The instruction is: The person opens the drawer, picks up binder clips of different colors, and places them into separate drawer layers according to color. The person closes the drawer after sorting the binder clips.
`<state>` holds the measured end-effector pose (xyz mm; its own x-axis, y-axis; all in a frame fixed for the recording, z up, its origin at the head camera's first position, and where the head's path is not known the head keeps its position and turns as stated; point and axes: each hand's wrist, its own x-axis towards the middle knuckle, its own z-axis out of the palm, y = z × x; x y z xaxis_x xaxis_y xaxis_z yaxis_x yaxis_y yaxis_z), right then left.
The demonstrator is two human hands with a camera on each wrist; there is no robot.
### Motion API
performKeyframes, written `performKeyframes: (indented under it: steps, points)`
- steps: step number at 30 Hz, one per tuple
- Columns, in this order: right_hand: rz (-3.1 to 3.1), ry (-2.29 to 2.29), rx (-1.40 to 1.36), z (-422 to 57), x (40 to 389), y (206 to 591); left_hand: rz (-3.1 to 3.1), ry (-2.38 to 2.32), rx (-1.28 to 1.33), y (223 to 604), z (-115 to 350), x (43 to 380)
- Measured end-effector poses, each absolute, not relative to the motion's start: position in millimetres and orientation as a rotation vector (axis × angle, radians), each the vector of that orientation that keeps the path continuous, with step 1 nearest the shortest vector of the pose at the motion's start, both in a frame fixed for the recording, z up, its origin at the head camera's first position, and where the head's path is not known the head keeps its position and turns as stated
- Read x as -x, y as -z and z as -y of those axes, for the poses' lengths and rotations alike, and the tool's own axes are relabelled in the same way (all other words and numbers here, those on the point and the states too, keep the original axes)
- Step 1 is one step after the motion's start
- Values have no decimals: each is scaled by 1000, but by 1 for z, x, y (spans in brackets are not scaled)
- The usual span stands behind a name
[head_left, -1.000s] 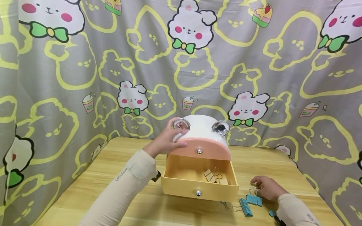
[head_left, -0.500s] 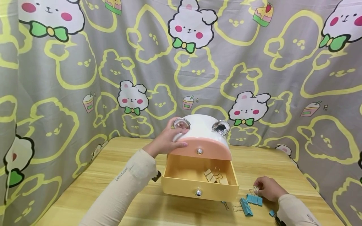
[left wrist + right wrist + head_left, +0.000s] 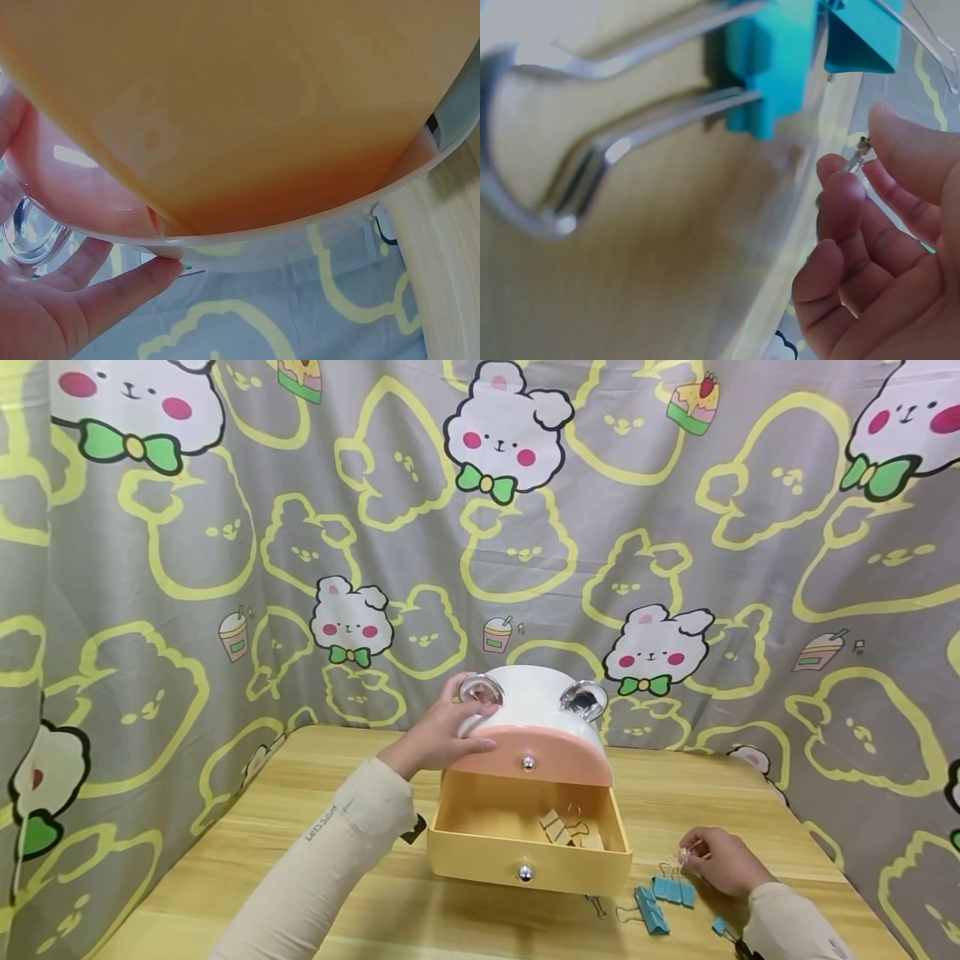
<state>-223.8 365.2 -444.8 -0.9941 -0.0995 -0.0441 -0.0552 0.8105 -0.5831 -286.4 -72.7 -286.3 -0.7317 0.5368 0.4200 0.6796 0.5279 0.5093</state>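
Note:
A white desktop drawer organizer [image 3: 532, 693] with a pink upper drawer front [image 3: 555, 760] and silver eye-like rings stands on the table. My left hand [image 3: 442, 731] grips its upper left side, thumb on the pink front and fingers around the ring. The yellow lower drawer [image 3: 480, 858] is pulled out and holds several cream binder clips [image 3: 557, 827]. To the right, my right hand [image 3: 723, 860] pinches a small pale, shiny thing [image 3: 859, 156] between thumb and fingertips; its kind is too small to tell. Blue binder clips [image 3: 673, 890] lie beside that hand.
Another blue binder clip [image 3: 651, 912] lies nearer the front, and a small blue one [image 3: 720, 926] by the right wrist. A clip handle [image 3: 596, 906] shows under the drawer's front edge. Patterned grey curtain [image 3: 420, 552] surrounds the wooden table [image 3: 337, 877].
My right hand has shifted slightly right, away from the blue clips, and the small pale thing now shows at its fingertips. My left hand and the organizer have stayed in place.

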Motion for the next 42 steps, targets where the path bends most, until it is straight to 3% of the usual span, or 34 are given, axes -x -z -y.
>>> performKeyframes:
  steps: [42]
  points:
    - [-3173,995,185,-346,215,424,2563,962,1009,285,72,286]
